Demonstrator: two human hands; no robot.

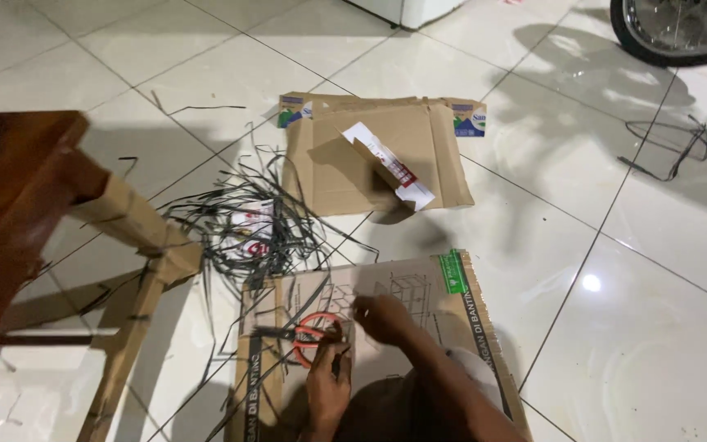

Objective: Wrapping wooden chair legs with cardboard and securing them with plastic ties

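Observation:
I look down at a flattened brown cardboard sheet (452, 311) with printed line drawings, lying on the tiled floor. My left hand (326, 385) holds red-handled scissors (308, 334), blades pointing left over the cardboard. My right hand (383, 317) rests on the sheet just right of the scissors, fingers curled against the cardboard; whether it pinches a strip is unclear. Thin dark strips (247, 225) lie tangled just beyond the sheet's far left corner.
A second flattened carton (345, 164) with a white-and-red flap lies farther out. A wooden stool or table (34, 213) stands at left with a slanted leg. A wheel (673, 33) is at top right, loose dark strips (681, 147) below it.

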